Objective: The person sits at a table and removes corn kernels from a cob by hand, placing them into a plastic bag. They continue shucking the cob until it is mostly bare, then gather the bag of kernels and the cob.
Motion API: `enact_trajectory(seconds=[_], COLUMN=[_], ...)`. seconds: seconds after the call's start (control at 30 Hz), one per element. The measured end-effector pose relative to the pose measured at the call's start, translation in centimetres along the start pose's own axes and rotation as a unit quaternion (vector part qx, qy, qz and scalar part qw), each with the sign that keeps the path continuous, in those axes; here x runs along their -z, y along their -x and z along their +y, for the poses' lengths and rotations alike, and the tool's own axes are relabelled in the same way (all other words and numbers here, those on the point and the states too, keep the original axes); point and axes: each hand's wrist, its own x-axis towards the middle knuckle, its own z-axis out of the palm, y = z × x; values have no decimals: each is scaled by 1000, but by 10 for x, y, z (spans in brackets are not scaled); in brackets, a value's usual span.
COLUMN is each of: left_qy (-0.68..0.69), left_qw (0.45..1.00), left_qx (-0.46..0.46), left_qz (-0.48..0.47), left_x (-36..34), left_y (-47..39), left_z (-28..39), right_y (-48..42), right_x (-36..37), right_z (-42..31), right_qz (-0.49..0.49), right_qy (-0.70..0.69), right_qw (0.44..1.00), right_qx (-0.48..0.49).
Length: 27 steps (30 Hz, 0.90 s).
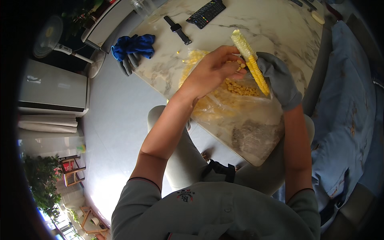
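Note:
An ear of yellow corn (255, 69) tilts above the table, its upper part stripped to the pale cob and its lower part still bearing rows of kernels. My right hand (280, 79), in a grey work glove, grips it from the right. My left hand (214, 67) is bare, its curled fingers holding loose corn kernels (240, 64) just left of the ear. Under both hands spreads a clear plastic bag (216, 103), with many loose kernels (241, 88) in and on it. My left palm is hidden from view.
The marble-patterned table (282, 27) has a corner pointing at my lap. On it lie a blue-and-grey glove (132, 51), a black smartwatch (176, 28), a remote control (206, 13) and a glass jar (143, 7). A blue-covered sofa (345, 120) is at right, a pedestal fan (49, 37) at left.

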Motion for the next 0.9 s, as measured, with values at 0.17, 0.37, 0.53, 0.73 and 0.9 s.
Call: enact_trajectory(seconds=[0.17, 0.37, 0.53, 0.73, 0.9], left_qy=[-123, -308, -474, -234, -101], left_qw=[990, 949, 868, 971, 994], left_qx=[7, -51, -141, -24, -19], left_qz=[-70, -34, 41, 45, 41], left_x=[7, 18, 18, 5, -6], left_y=[9, 10, 5, -1, -11], left_z=[-7, -22, -25, -21, -23], right_y=[0, -4, 0, 0, -4], right_x=[3, 5, -2, -3, -5], right_z=[-1, 8, -5, -3, 4], right_qz=[-5, -11, 8, -1, 4], right_qy=[0, -24, 4, -28, -11], right_qw=[998, 998, 1000, 999, 1000], right_qx=[55, 59, 29, 28, 25])
